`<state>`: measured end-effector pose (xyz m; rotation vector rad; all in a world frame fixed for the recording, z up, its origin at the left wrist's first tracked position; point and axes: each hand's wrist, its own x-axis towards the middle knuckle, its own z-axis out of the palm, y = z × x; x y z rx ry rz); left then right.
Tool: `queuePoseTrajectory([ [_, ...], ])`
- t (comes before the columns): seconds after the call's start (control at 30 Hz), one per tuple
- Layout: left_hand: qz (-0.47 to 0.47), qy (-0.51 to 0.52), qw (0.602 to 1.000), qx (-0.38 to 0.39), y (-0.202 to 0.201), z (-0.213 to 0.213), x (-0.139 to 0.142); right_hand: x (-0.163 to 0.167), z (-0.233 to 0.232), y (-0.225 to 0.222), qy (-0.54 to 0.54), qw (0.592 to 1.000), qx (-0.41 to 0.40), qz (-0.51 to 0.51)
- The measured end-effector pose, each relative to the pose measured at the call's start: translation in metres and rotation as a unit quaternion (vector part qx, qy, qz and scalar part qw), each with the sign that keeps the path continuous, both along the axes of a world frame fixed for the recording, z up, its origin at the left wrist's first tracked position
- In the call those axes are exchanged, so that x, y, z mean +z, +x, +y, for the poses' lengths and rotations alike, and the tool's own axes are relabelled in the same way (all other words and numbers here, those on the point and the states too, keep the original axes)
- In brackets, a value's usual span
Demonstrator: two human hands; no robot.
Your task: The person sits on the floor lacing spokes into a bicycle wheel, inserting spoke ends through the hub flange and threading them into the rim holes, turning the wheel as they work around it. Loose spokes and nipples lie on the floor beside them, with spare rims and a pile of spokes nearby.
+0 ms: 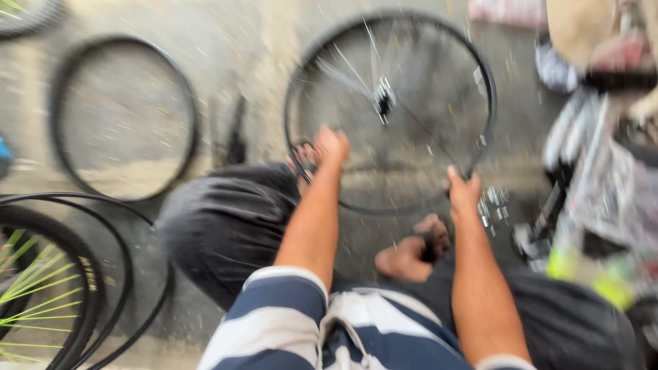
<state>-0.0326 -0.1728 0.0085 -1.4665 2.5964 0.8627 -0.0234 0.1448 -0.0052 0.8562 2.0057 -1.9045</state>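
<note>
Both hands grip a bare bike wheel on the ground.
Left hand closed on rim at 8 o'clock, right hand at 4; even grip keeps it steady.

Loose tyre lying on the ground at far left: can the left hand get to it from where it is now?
Probably not without leaning. The left hand grips the spoked wheel's rim, and the loose tyre lies well off to the side, beyond the raised knee. The ground between looks unobstructed.
</note>
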Motion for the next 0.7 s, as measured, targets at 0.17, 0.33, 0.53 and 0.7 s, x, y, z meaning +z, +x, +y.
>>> queuePoseTrajectory([
  [0.17, -0.158, 0.013, 0.967, -0.200, 0.018, 0.013, 0.046, 0.017, -0.008, -0.008, -0.012, 1.000, 0.011, 0.011],
  [0.33, -0.093, 0.189, 0.903, -0.375, -0.003, 0.079, 0.056, 0.026, -0.004, -0.013, -0.005, 1.000, -0.008, -0.017],
  [0.53, 0.005, 0.358, 0.844, -0.398, 0.012, 0.145, 0.045, 0.019, 0.000, -0.022, -0.023, 0.999, -0.025, 0.002],
  [0.7, -0.029, 0.661, 0.706, -0.251, 0.015, 0.150, 0.037, 0.016, 0.014, -0.038, -0.056, 0.995, 0.000, 0.088],
])
